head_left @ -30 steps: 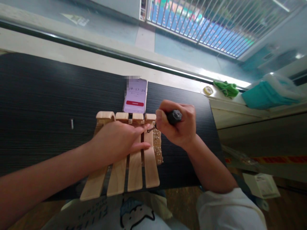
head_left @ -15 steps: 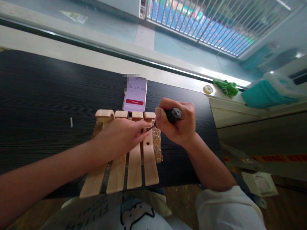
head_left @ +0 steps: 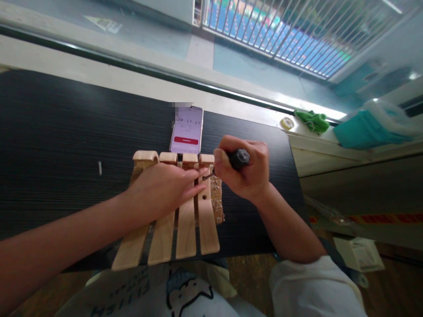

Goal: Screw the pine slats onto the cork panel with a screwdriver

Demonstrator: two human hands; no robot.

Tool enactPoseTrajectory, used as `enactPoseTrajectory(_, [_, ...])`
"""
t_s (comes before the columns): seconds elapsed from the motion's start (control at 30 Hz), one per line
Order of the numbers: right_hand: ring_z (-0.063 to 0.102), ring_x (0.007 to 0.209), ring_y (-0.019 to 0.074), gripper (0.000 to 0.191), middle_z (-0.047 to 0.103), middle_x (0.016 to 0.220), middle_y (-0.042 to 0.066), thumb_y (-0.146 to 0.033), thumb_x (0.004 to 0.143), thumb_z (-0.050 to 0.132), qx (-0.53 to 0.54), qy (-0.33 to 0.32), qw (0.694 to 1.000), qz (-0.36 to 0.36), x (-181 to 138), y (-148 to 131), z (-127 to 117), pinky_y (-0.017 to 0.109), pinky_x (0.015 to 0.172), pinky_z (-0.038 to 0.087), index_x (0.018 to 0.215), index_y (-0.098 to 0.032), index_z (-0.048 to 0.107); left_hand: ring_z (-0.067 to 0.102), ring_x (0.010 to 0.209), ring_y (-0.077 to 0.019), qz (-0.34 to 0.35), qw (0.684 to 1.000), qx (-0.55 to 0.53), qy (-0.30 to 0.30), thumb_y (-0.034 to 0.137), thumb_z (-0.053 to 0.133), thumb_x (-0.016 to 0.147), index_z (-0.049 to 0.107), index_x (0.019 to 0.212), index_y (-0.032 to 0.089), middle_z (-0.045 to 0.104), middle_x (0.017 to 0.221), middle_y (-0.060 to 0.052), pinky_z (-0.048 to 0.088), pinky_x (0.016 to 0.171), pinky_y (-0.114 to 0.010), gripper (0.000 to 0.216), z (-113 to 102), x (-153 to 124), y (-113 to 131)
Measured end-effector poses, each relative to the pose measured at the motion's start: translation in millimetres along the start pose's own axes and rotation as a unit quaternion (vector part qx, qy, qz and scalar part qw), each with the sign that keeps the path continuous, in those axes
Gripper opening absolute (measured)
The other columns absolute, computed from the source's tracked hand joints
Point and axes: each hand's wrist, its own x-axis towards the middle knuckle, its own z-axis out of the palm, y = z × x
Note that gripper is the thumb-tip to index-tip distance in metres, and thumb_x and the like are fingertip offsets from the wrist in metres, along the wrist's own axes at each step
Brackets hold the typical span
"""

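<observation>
A rack of pale wooden slats (head_left: 185,233) lies on the black table (head_left: 59,127), its near ends over the front edge. My left hand (head_left: 161,189) lies flat on the slats, fingers stretched out toward the rightmost slat. My right hand (head_left: 244,171) is closed round a black-handled screwdriver (head_left: 238,158), whose thin tip meets the far end of the rightmost slat beside my left fingertips. A hole shows in that slat just below the tip. A rough particle-board piece (head_left: 217,199) sits against the rack's right side.
A phone (head_left: 187,130) with a lit timer screen stands behind the rack. A small metal pin (head_left: 99,167) lies on the table to the left. On the ledge at right are a tape roll (head_left: 287,123), a green cloth (head_left: 313,121) and a teal bundle (head_left: 366,130).
My left fingers drew back from the rightmost slat, uncovering its hole. The screwdriver hand has hardly moved. The phone's timer counts up.
</observation>
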Motion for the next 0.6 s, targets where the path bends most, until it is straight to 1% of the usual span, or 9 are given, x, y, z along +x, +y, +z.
enactPoseTrajectory(0.1, [0.024, 0.044, 0.0046, 0.029, 0.029, 0.05, -0.009, -0.023, 0.084, 0.049, 0.007, 0.001, 1.0, -0.003, 0.2, 0.7, 0.2, 0.017, 0.044, 0.028, 0.058, -0.022, 0.037, 0.064, 0.067, -0.0225, 0.001, 1.0, -0.014, -0.016, 0.041, 0.041, 0.097, 0.071, 0.098, 0.017, 0.073, 0.08, -0.01, 0.04, 0.058, -0.03, 0.039, -2.3, 0.3, 0.8])
enactPoseTrajectory(0.13, [0.024, 0.044, 0.0046, 0.03, 0.029, 0.05, -0.009, -0.023, 0.085, 0.049, 0.008, 0.002, 1.0, -0.003, 0.1, 0.9, 0.4, 0.017, 0.044, 0.028, 0.057, -0.022, 0.037, 0.063, 0.064, -0.0221, 0.0, 1.0, -0.027, 0.003, 0.04, 0.042, 0.096, 0.071, 0.095, 0.016, 0.072, 0.076, -0.01, 0.039, 0.057, -0.03, 0.037, -2.6, 0.9, 1.1])
enactPoseTrajectory(0.17, [0.025, 0.044, 0.0046, 0.03, 0.029, 0.05, -0.009, -0.023, 0.085, 0.049, 0.009, 0.004, 1.0, -0.003, -0.1, 1.2, 0.5, 0.017, 0.044, 0.028, 0.058, -0.022, 0.037, 0.064, 0.068, -0.0215, -0.001, 0.999, -0.043, 0.009, 0.038, 0.043, 0.096, 0.07, 0.099, 0.017, 0.072, 0.079, -0.009, 0.039, 0.059, -0.03, 0.035, -2.4, 1.7, 1.5])
enactPoseTrajectory(0.23, [0.026, 0.044, 0.0047, 0.028, 0.03, 0.049, -0.009, -0.024, 0.085, 0.048, 0.009, 0.004, 1.0, -0.002, -0.6, 1.7, 0.6, 0.017, 0.045, 0.029, 0.058, -0.022, 0.039, 0.06, 0.06, -0.0188, -0.003, 0.997, -0.07, 0.034, 0.039, 0.049, 0.093, 0.071, 0.096, 0.018, 0.069, 0.067, -0.005, 0.035, 0.055, -0.028, 0.031, -1.1, 3.9, 2.3])
enactPoseTrajectory(0.33, [0.029, 0.045, 0.0051, 0.026, 0.033, 0.048, -0.009, -0.025, 0.085, 0.048, 0.003, -0.003, 1.0, 0.005, -1.8, 2.2, 0.4, 0.018, 0.047, 0.032, 0.06, -0.022, 0.041, 0.058, 0.058, -0.0161, -0.007, 0.995, -0.091, 0.047, 0.034, 0.051, 0.092, 0.072, 0.093, 0.02, 0.066, 0.062, -0.002, 0.034, 0.055, -0.027, 0.026, 1.7, 6.6, 2.9])
enactPoseTrajectory(0.43, [0.029, 0.045, 0.0053, 0.026, 0.034, 0.049, -0.009, -0.025, 0.086, 0.048, 0.002, -0.007, 1.0, 0.009, -2.4, 2.2, 0.2, 0.018, 0.047, 0.032, 0.06, -0.022, 0.04, 0.06, 0.062, -0.0157, -0.002, 0.994, -0.1, 0.047, 0.03, 0.05, 0.092, 0.072, 0.092, 0.02, 0.067, 0.067, -0.001, 0.035, 0.056, -0.026, 0.024, 3.4, 7.1, 2.2])
enactPoseTrajectory(0.6, [0.027, 0.045, 0.0048, 0.025, 0.034, 0.05, -0.009, -0.022, 0.085, 0.048, 0.014, -0.007, 1.0, -0.013, -1.9, 1.7, 1.4, 0.017, 0.047, 0.032, 0.061, -0.022, 0.039, 0.063, 0.068, -0.0178, -0.001, 0.995, -0.093, 0.023, 0.026, 0.045, 0.094, 0.07, 0.092, 0.017, 0.071, 0.077, -0.005, 0.039, 0.061, -0.027, 0.027, 2.4, 6.9, 2.4])
